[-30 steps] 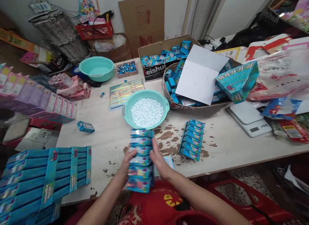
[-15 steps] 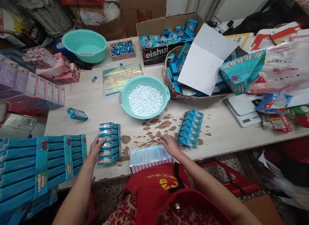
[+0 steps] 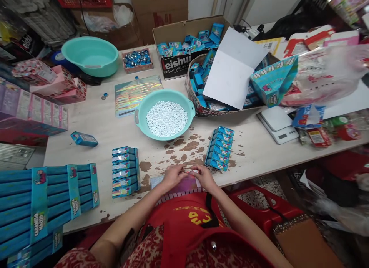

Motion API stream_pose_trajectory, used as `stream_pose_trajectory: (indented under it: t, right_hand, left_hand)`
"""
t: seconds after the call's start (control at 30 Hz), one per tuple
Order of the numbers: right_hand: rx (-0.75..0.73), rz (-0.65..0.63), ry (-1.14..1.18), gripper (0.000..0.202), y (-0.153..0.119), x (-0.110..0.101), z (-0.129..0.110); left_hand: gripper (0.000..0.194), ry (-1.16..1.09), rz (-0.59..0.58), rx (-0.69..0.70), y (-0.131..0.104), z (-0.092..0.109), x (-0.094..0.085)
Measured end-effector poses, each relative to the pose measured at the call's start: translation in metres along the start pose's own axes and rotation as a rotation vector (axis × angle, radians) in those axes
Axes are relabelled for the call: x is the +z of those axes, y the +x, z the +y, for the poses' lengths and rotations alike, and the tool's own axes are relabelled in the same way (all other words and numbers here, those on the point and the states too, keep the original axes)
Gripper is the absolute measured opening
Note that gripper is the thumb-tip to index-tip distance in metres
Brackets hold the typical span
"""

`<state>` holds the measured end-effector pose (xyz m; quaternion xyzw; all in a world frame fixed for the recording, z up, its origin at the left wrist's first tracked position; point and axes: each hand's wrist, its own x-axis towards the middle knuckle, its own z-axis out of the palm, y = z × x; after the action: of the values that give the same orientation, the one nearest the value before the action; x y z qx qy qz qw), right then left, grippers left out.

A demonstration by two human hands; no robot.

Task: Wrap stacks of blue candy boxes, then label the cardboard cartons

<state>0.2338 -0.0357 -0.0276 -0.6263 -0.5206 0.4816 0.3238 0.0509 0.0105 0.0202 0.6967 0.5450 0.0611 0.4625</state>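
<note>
Shifted from the row of small blue cartons [image 3: 123, 172], the left hand [image 3: 172, 177] joins the right hand [image 3: 205, 176] at a shiny iridescent stack [image 3: 187, 184], near edge of the counter [image 3: 250, 156]. Fingers curl inward; we cannot tell whether they grip. We read "eishui" (cardboard box [image 3: 177, 65]), "CARAMELO" (blue display cartons [image 3: 39, 206]).

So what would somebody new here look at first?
Probably the round turquoise bowl full of little white pieces, in the middle of the table. Next, maybe the big white sheet lying over the open box of blue packs just beyond it to the right, or the big blue stack at the near left.
</note>
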Motion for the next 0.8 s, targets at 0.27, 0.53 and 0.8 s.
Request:
stream_pose_trajectory:
  t: [0.27,0.53,0.8]
  right_hand:
    - [-0.333,0.109,-0.551,0.022,-0.022,0.002,-0.002]
    - [-0.360,0.095,-0.678,0.032,-0.033,0.010,-0.001]
    - [-0.394,0.038,-0.706,0.030,-0.028,0.011,-0.005]
  left_hand:
    - [0.020,0.000,-0.158,-0.119,0.021,0.000,0.027]
    - [0.021,-0.029,-0.155,-0.145,0.025,0.001,0.026]
    - [0.019,-0.036,-0.147,-0.145,0.029,-0.001,0.025]
